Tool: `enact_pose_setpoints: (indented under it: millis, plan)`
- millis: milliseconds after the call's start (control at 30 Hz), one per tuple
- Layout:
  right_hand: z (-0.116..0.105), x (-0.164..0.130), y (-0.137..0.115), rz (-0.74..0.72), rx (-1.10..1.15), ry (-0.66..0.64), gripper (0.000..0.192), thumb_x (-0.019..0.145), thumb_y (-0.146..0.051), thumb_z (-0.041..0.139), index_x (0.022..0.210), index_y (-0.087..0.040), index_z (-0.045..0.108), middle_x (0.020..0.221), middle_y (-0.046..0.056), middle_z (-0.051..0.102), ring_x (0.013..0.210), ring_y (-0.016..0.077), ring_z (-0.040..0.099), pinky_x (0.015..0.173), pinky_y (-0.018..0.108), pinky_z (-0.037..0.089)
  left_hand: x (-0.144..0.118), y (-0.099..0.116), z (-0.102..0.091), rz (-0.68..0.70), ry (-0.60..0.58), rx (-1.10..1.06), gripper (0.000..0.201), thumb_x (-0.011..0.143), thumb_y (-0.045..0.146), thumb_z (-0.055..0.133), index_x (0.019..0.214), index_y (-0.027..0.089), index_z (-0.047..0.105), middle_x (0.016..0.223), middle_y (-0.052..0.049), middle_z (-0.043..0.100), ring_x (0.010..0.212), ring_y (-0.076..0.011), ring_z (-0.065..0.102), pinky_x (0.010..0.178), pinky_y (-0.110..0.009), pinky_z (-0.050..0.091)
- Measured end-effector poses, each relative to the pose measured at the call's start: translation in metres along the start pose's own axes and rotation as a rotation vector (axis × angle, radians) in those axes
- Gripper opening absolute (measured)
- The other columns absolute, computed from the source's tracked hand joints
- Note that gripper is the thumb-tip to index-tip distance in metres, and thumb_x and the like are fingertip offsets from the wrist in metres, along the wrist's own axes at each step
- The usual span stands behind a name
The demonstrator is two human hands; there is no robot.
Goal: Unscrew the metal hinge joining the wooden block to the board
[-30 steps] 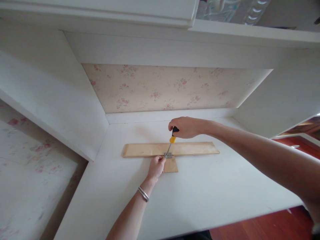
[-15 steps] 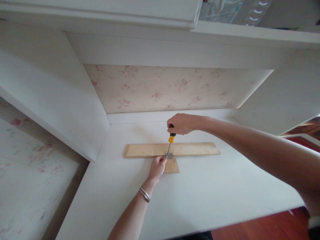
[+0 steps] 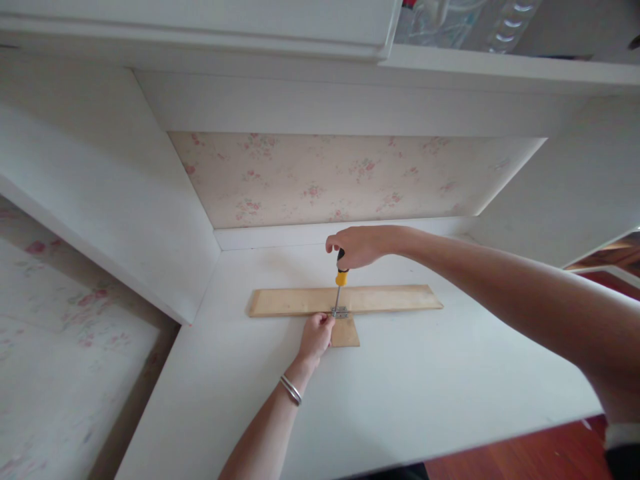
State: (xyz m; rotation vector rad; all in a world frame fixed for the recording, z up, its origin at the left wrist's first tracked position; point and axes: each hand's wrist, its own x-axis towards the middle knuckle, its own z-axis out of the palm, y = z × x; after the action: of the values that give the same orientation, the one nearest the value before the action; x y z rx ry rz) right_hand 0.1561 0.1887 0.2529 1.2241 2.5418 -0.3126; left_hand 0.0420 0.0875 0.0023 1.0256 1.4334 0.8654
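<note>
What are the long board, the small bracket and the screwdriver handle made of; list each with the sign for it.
Long board: seemingly bare, unpainted wood, pale tan and matte.
Small bracket: probably metal, grey and shiny.
Screwdriver handle: likely plastic or rubber, yellow and black, gripped by the right hand. The left hand steadies the bracket.

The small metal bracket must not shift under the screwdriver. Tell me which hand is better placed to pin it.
Left. The left hand already rests at the metal bracket on the wooden strip, while the right hand is closed around the screwdriver, whose tip stands on the bracket.
</note>
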Motion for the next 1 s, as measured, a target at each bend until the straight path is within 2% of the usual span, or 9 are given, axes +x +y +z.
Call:
enact_pose_setpoints:
  millis: [133, 233, 400, 467, 567, 700, 767, 933, 1000]
  plan:
    - [-0.001, -0.002, -0.001, 0.044, 0.005, -0.128, 0.033, 0.079, -0.043, 0.047, 0.088, -0.018, 0.067, 0.068, 0.006, 0.067, 0.06, 0.0172, 0.06, 0.056, 0.029, 0.037, 0.0, 0.0, 0.0, -0.004, -0.008, 0.002, 0.022, 0.078, 0.037, 0.054, 0.078, 0.015, 0.06, 0.05, 0.006, 0.047, 0.038, -0.0074, 0.042, 0.037, -0.019, 0.031]
    - [0.0, -0.008, 0.001, -0.069, -0.032, -0.051, 0.023, 0.073, -0.029, 0.055, 0.092, -0.02, 0.066, 0.084, 0.005, 0.069, 0.072, 0.0175, 0.061, 0.058, 0.026, 0.038, 0.001, -0.002, 0.0, 0.01, -0.011, 0.009, 0.023, 0.078, 0.037, 0.054, 0.078, 0.015, 0.059, 0.051, 0.005, 0.048, 0.039, -0.0082, 0.043, 0.037, -0.02, 0.031]
    - [0.006, -0.018, 0.002, -0.221, -0.067, 0.043, 0.032, 0.07, -0.022, 0.059, 0.102, -0.02, 0.062, 0.101, 0.007, 0.065, 0.088, 0.0191, 0.058, 0.069, 0.026, 0.04, 0.004, -0.005, 0.001, 0.024, -0.009, 0.018, 0.022, 0.078, 0.037, 0.053, 0.075, 0.015, 0.058, 0.053, 0.005, 0.049, 0.039, -0.0083, 0.043, 0.036, -0.02, 0.03]
    - [0.009, -0.018, 0.001, -0.17, -0.056, 0.083, 0.04, 0.072, -0.036, 0.061, 0.109, -0.019, 0.06, 0.106, 0.01, 0.063, 0.09, 0.0211, 0.058, 0.069, 0.027, 0.041, 0.004, -0.006, 0.001, 0.03, -0.013, 0.017, 0.023, 0.078, 0.038, 0.053, 0.075, 0.015, 0.057, 0.053, 0.005, 0.049, 0.039, -0.0084, 0.044, 0.036, -0.02, 0.031]
    - [0.014, -0.018, -0.001, 0.012, -0.07, 0.082, 0.047, 0.08, -0.055, 0.047, 0.102, -0.017, 0.063, 0.092, 0.011, 0.066, 0.079, 0.0222, 0.06, 0.062, 0.029, 0.039, 0.004, -0.005, 0.001, 0.033, -0.012, 0.024, 0.023, 0.078, 0.038, 0.053, 0.074, 0.015, 0.057, 0.052, 0.005, 0.048, 0.039, -0.0082, 0.044, 0.037, -0.02, 0.031]
    - [0.015, -0.019, 0.002, -0.082, -0.069, 0.079, 0.027, 0.079, -0.036, 0.052, 0.097, -0.02, 0.064, 0.098, 0.009, 0.067, 0.084, 0.0201, 0.06, 0.064, 0.027, 0.039, 0.002, -0.003, 0.001, 0.023, -0.007, 0.026, 0.022, 0.078, 0.037, 0.053, 0.074, 0.016, 0.057, 0.051, 0.005, 0.046, 0.038, -0.0078, 0.043, 0.037, -0.02, 0.03]
    - [0.014, -0.021, 0.003, -0.149, -0.034, 0.081, 0.036, 0.073, -0.034, 0.059, 0.107, -0.022, 0.06, 0.108, 0.008, 0.064, 0.089, 0.0198, 0.059, 0.065, 0.026, 0.039, 0.002, -0.003, 0.001, 0.017, -0.008, 0.024, 0.022, 0.078, 0.037, 0.053, 0.075, 0.016, 0.058, 0.05, 0.005, 0.046, 0.038, -0.0079, 0.043, 0.037, -0.02, 0.03]
    - [0.01, -0.023, 0.001, -0.001, -0.011, 0.005, 0.033, 0.078, -0.042, 0.051, 0.102, -0.021, 0.062, 0.082, 0.006, 0.069, 0.072, 0.0187, 0.06, 0.059, 0.028, 0.038, 0.002, -0.003, 0.002, 0.007, -0.006, 0.008, 0.023, 0.078, 0.038, 0.054, 0.078, 0.016, 0.059, 0.049, 0.005, 0.046, 0.037, -0.0082, 0.043, 0.037, -0.02, 0.03]
    - [0.008, -0.023, -0.001, -0.06, -0.022, 0.007, 0.026, 0.075, -0.033, 0.054, 0.097, -0.021, 0.063, 0.089, 0.006, 0.069, 0.078, 0.0185, 0.061, 0.061, 0.027, 0.038, 0.002, -0.003, 0.001, 0.012, -0.01, 0.007, 0.023, 0.078, 0.038, 0.054, 0.078, 0.016, 0.059, 0.049, 0.005, 0.046, 0.038, -0.0084, 0.042, 0.037, -0.02, 0.03]
